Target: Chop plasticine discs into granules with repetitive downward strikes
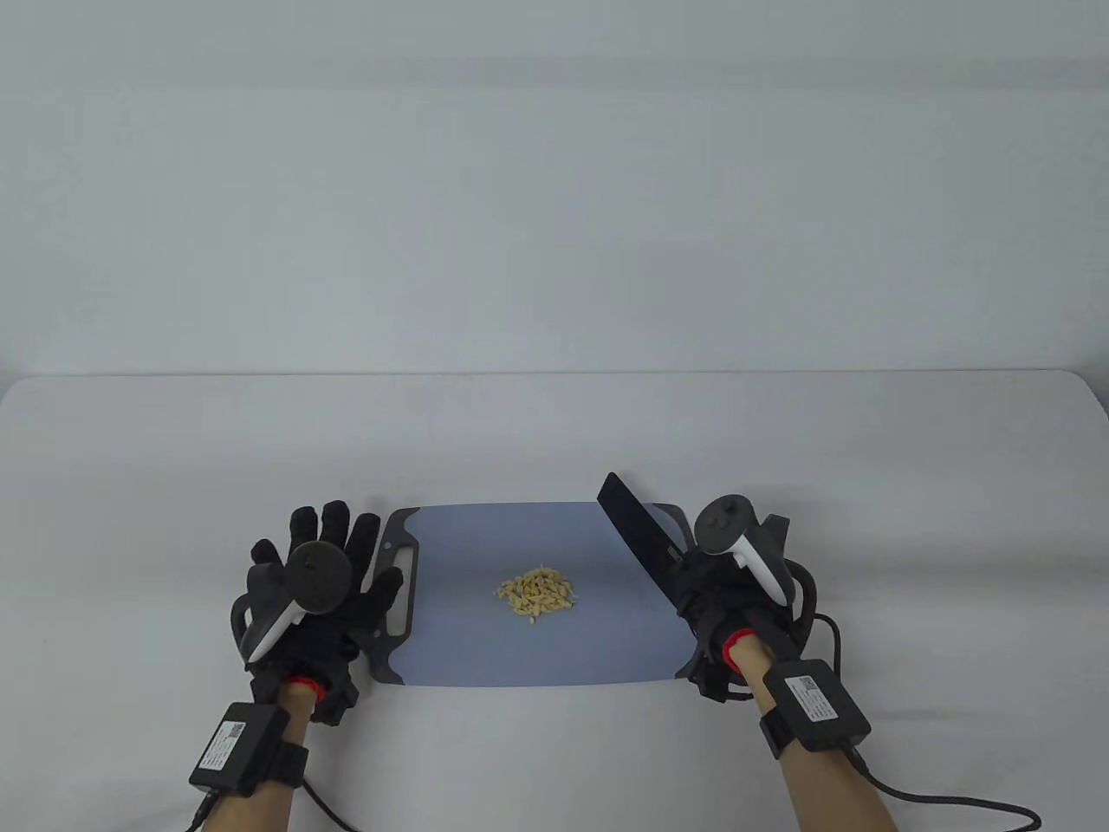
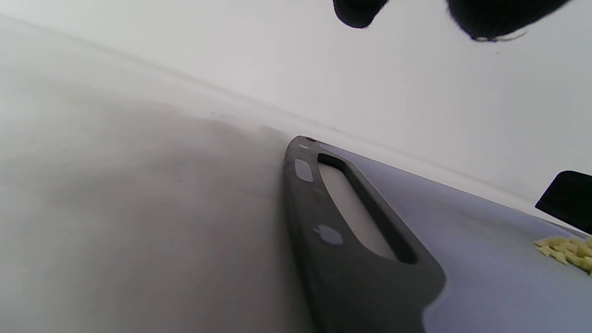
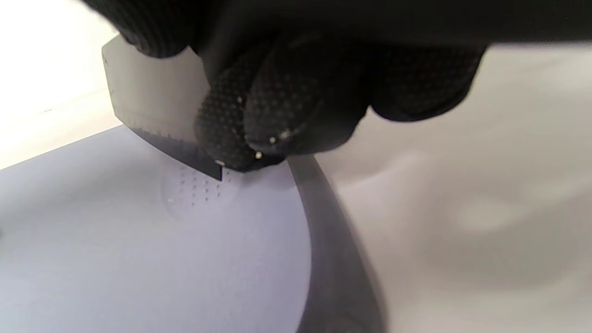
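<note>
A small heap of pale yellow plasticine granules (image 1: 537,593) lies in the middle of a blue-grey cutting board (image 1: 485,646) with dark handle ends; the heap also shows in the left wrist view (image 2: 566,252). My right hand (image 1: 728,598) grips the handle of a black cleaver (image 1: 637,533) at the board's right end, blade raised and tilted to the upper left, off the heap. In the right wrist view my fingers (image 3: 277,111) wrap the handle, with the blade (image 3: 152,106) above the board. My left hand (image 1: 316,576) lies flat with fingers spread over the board's left handle (image 2: 351,222).
The board lies near the front edge of a white table (image 1: 554,433). A plain white wall stands behind. Cables run from both wrist units (image 1: 814,702) off the bottom edge.
</note>
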Tool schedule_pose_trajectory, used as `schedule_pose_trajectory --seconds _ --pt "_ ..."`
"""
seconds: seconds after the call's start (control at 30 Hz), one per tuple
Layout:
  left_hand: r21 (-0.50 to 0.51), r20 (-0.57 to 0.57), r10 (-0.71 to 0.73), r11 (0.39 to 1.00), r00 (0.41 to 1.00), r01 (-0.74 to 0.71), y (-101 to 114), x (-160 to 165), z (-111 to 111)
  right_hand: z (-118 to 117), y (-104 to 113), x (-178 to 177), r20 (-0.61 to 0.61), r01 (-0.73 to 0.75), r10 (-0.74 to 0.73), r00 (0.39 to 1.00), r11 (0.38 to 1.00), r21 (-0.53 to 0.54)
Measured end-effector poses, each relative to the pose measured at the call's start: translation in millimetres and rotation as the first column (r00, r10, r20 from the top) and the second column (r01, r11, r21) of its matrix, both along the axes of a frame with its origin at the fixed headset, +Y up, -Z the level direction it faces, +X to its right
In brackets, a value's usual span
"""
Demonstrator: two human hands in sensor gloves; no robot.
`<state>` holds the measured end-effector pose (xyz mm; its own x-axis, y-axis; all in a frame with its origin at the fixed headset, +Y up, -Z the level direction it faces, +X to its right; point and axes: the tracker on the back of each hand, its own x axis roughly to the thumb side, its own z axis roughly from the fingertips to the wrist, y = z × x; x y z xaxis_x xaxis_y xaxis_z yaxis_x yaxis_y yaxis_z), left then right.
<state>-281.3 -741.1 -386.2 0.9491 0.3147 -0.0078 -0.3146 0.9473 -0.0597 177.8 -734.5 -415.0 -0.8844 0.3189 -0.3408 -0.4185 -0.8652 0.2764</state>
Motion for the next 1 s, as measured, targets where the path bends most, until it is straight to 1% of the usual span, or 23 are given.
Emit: schedule_pose_trajectory --seconds 0.1,0.23,0.3,0.37,0.43,0.57,0.67,0.73,0.83,0.9,1.0 --pt "0.004 0.003 0.001 1.0 1.0 -0.001 0 0 0 0 -5 1 0.031 0.026 -0.025 0.999 0.999 -0.031" --pt "0.013 0.005 0.007 1.0 1.0 -0.007 1 1 1 -3 -10 3 0.037 0.054 -0.05 0.998 0.994 -0.1" --pt "0.012 0.006 0.006 1.0 1.0 -0.006 1 1 0 -6 -12 2 0.01 0.031 -0.03 0.999 0.986 -0.161" --pt "0.01 0.006 0.006 1.0 1.0 -0.006 1 1 0 -9 -11 0 -0.003 0.005 -0.006 1.0 0.986 -0.169" --pt "0.009 0.006 0.006 1.0 1.0 -0.006 1 1 0 -11 -9 -2 -0.037 -0.04 0.033 0.999 0.978 -0.203" --pt "0.007 0.006 0.006 1.0 1.0 -0.006 1 1 0 -16 -7 -6 -0.093 -0.171 0.154 0.984 0.962 -0.211" --pt "0.007 0.006 0.006 1.0 1.0 -0.006 1 1 0 -17 -9 -6 -0.081 -0.126 0.11 0.991 0.965 -0.228" --pt "0.007 0.007 0.006 1.0 1.0 -0.006 1 1 0 -18 -11 -7 -0.076 -0.113 0.099 0.992 0.97 -0.217" --pt "0.007 0.007 0.005 1.0 1.0 -0.005 1 1 0 -19 -13 -10 -0.072 -0.115 0.102 0.992 0.972 -0.206" --pt "0.008 0.007 0.007 1.0 1.0 -0.007 1 1 -1 -19 -16 -11 -0.068 -0.093 0.08 0.994 0.973 -0.21" --pt "0.008 0.007 0.004 1.0 1.0 -0.004 1 1 -1 -20 -22 -12 -0.075 -0.111 0.096 0.992 0.967 -0.228"
